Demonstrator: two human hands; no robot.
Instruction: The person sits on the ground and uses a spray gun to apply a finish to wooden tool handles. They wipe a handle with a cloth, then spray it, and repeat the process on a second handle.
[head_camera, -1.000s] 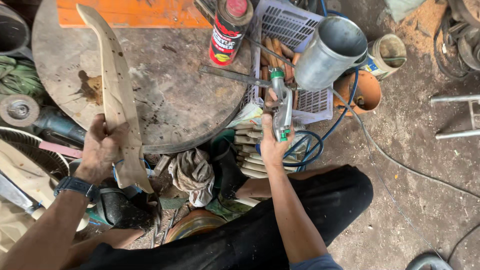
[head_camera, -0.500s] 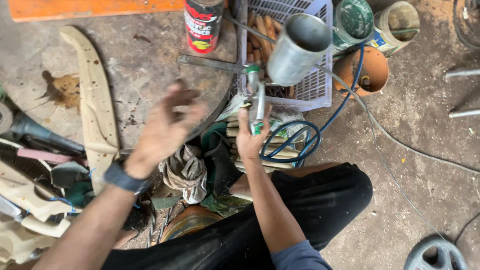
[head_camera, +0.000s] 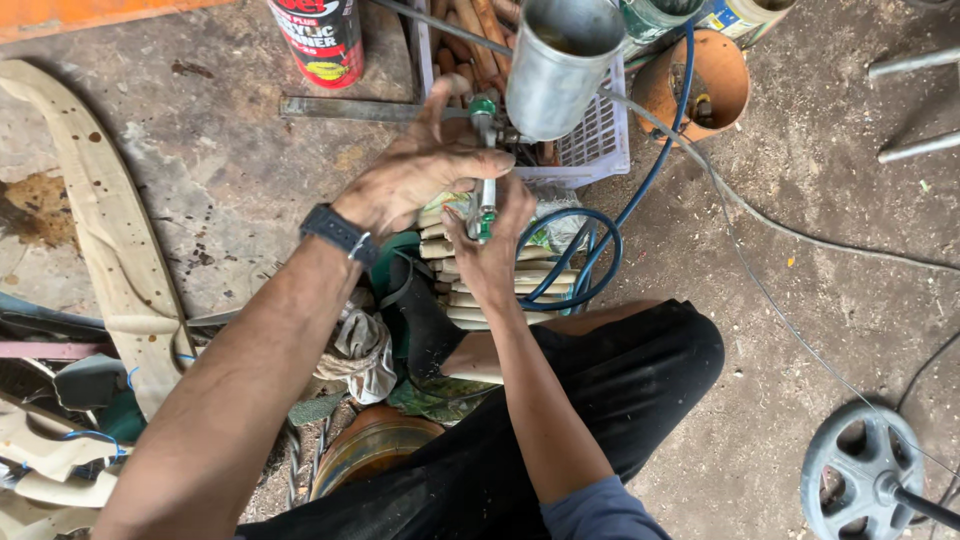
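My right hand (head_camera: 492, 250) grips the handle of a paint spray gun (head_camera: 484, 190) with a metal cup (head_camera: 560, 65) on top and a blue hose (head_camera: 600, 235) looping off below. My left hand (head_camera: 425, 170), a dark watch on its wrist, wraps around the gun's body just under the cup, fingers on its knob. A long curved carved wooden piece (head_camera: 110, 230), pale and unpainted, lies alone on the round concrete table (head_camera: 240, 190) at the left. My black-trousered leg (head_camera: 600, 380) is below.
A red spray can (head_camera: 318, 38) stands on the table top edge beside a flat metal bar (head_camera: 350, 108). A white plastic basket (head_camera: 600, 140) holds wooden sticks. An orange pot (head_camera: 700, 85), a stack of pale wooden parts (head_camera: 470, 300), rags and a grey wheel (head_camera: 865, 470) lie around.
My left hand let go of the carved wooden piece, which now lies on the table, and came across to the spray gun. The gun stayed in my right hand.
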